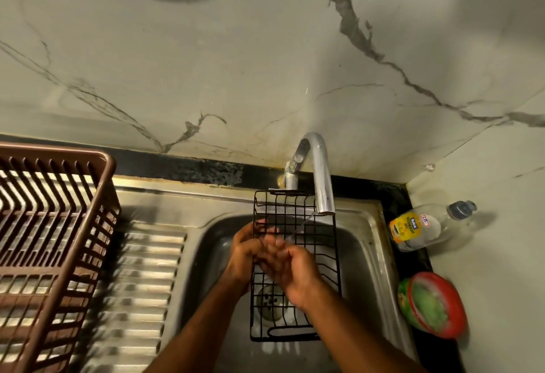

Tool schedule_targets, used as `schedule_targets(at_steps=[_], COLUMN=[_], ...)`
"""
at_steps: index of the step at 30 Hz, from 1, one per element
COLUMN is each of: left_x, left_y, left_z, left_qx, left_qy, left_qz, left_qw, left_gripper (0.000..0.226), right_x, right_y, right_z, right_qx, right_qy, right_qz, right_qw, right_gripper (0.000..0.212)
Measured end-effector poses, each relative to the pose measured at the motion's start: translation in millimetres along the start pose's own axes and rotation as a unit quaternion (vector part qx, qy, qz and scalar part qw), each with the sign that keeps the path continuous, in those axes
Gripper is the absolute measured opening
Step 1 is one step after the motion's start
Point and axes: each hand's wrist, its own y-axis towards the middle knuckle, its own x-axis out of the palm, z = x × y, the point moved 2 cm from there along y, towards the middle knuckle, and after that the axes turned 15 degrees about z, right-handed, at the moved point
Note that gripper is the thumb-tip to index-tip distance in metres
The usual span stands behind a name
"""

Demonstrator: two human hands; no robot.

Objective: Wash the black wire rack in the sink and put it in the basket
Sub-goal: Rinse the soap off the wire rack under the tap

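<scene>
Dish-soap bottle (pixel 424 226), perhaps lidded tub (pixel 433 305).

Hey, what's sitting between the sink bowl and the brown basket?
In the head view, only the sink's ridged steel drainboard lies between the bowl and the basket; nothing stands on it.

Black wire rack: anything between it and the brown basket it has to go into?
Nothing visible. The black wire rack is held over the sink bowl; only bare ribbed drainboard lies between it and the brown basket, whose open top shows nothing inside.
</scene>
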Motion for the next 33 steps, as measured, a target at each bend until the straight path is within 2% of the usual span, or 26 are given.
schedule_targets(at_steps=[4, 7, 9, 12, 14, 16, 19, 21, 23, 26, 28, 30, 33], left_x=[4.7, 13.1, 16.7, 22.3, 25.4, 24.6, 23.6, 26.4, 29.4, 33.9, 36.7, 37.7, 35.8], left_y=[10.1, 6.3, 6.1, 6.8, 7.0, 9.5, 16.6, 18.6, 13.5, 9.4, 10.3, 10.6, 7.0], left_z=[-2.3, 0.0, 3.7, 9.6, 12.5, 11.6, 10.5, 6.0, 6.0, 6.5, 12.0, 17.4, 25.0], left_qx=[-0.005, 0.024, 0.036, 0.038, 0.039, 0.04, 0.031, 0.027, 0.038, 0.049, 0.039, 0.023, 0.032], left_qy=[0.015, 0.021, 0.022, 0.012, 0.01, 0.007, -0.012, -0.004, 0.012, 0.005, -0.01, -0.024, -0.032], left_qz=[-0.034, -0.045, -0.057, -0.086, -0.092, -0.085, -0.072, -0.082, -0.081, -0.091, -0.121, -0.131, -0.119], left_qw=[0.999, 0.998, 0.997, 0.996, 0.995, 0.996, 0.997, 0.996, 0.996, 0.995, 0.992, 0.991, 0.992], left_gripper=[0.059, 0.056, 0.054, 0.063, 0.063, 0.058, 0.068, 0.072, 0.07, 0.069, 0.064, 0.058, 0.062], right_x=[-18.2, -6.7, 5.6, 18.7, 20.0, 12.5, -8.6, -19.0, -22.7, -14.9, -6.2, 1.3, 6.3], right_y=[-10.0, -9.1, -1.0, 6.3, 8.7, 8.8, 10.7, 7.2, 6.0, -0.4, -1.0, 2.5, 3.2], right_z=[25.6, 1.1, -30.6, -64.1, -66.2, -52.0, -10.2, 11.2, 17.1, -9.9, -38.4, -63.9, -80.1], right_qx=[0.011, -0.025, -0.107, -0.198, -0.201, -0.153, -0.047, -0.018, -0.02, -0.073, -0.144, -0.204, -0.207], right_qy=[-0.26, -0.351, -0.328, -0.201, -0.121, -0.063, -0.108, -0.167, -0.217, -0.288, -0.263, -0.171, -0.059], right_qz=[0.071, 0.081, 0.097, 0.158, 0.145, 0.103, 0.105, 0.122, 0.133, 0.147, 0.16, 0.158, 0.121], right_qw=[0.963, 0.933, 0.934, 0.946, 0.961, 0.981, 0.987, 0.978, 0.967, 0.943, 0.941, 0.951, 0.969], right_gripper=[0.044, 0.046, 0.037, 0.028, 0.032, 0.029, 0.032, 0.039, 0.041, 0.041, 0.029, 0.021, 0.026])
